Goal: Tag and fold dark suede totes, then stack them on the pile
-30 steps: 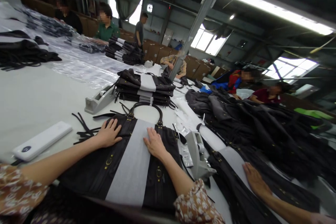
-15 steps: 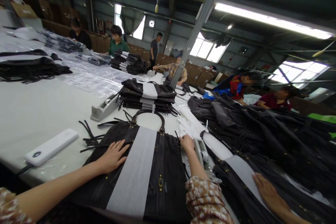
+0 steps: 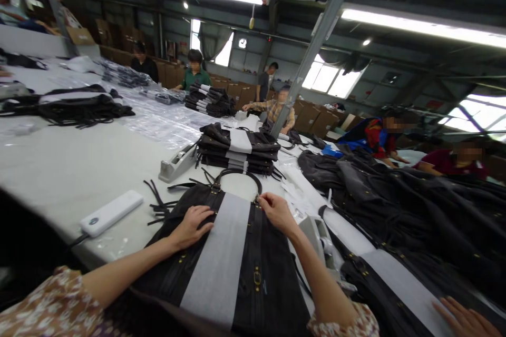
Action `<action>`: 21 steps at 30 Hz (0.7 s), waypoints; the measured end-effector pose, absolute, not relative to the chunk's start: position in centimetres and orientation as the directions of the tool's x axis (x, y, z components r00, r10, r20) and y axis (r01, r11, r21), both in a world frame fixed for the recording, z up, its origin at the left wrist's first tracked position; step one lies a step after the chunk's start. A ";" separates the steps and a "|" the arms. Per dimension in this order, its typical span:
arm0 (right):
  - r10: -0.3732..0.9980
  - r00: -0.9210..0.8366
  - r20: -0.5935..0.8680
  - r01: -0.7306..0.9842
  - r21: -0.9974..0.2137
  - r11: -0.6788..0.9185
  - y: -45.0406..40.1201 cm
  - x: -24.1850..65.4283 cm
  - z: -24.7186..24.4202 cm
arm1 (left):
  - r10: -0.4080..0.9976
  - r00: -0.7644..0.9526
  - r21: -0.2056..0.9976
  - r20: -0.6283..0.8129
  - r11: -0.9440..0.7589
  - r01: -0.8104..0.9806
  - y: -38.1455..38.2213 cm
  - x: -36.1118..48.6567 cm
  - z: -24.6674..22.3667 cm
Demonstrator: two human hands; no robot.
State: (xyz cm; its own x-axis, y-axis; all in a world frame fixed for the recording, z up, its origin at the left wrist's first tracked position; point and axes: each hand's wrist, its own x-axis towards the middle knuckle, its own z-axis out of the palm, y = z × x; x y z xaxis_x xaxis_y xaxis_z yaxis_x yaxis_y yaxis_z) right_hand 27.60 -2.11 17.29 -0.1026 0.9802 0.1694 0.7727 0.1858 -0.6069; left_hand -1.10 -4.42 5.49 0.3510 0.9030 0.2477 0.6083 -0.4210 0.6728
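Observation:
A black bag [image 3: 272, 253] lies flat before me, a pale wrap strip [image 3: 221, 258] running down its middle and its round handle [image 3: 259, 183] pointing away. My left hand [image 3: 194, 227] rests on the bag's left part, fingers spread. With fingers pinched, my right hand [image 3: 275, 211] is at the right base of the handle; what it grips, if anything, is too small to make out. Behind the handle stands a stack of folded black bags [image 3: 237, 150] with pale bands.
Tape dispensers [image 3: 177, 164] [image 3: 318, 239] stand left of the stack and right of my bag. A white device [image 3: 113, 213] lies left. Another person's hand [image 3: 464, 318] touches a wrapped bag [image 3: 389, 295]. Black bags [image 3: 427, 210] are heaped right.
My right hand has moved from the bag's right edge up and left to the handle base. My left hand stays on the bag. The view has shifted, bringing more of the table's left side in.

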 end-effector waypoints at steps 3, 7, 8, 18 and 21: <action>0.932 -0.291 0.216 0.758 -0.543 0.363 -3.5 21.9 18.4 | 0.954 0.243 0.939 0.175 -0.236 0.251 -4.7 -0.6 9.4; 0.895 -0.390 0.215 0.777 -0.445 0.445 -4.6 16.8 18.0 | 0.976 0.194 0.995 0.097 -0.088 -0.053 -5.2 -1.1 12.0; 0.886 -0.411 0.215 0.772 -0.435 0.463 -4.7 16.0 17.8 | 0.980 0.176 0.995 0.095 -0.090 -0.041 -5.4 -1.5 12.1; 0.871 -0.438 0.224 0.685 -0.544 0.485 -5.7 14.9 16.7 | 0.942 0.310 0.949 0.127 -0.206 0.240 -4.9 -4.7 12.2; 0.870 -0.446 0.210 0.690 -0.539 0.483 -5.7 15.2 16.6 | 0.918 0.380 0.933 0.118 -0.233 0.273 -4.8 -4.5 12.1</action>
State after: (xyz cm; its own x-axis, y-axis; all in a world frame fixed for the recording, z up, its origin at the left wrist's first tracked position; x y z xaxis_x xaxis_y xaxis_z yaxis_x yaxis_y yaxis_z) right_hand 15.23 -5.70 16.57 -0.4456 0.8702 0.2102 0.6896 0.4834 -0.5393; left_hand -4.55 -4.77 12.05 0.3798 0.9175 0.1180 0.2733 -0.2331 0.9332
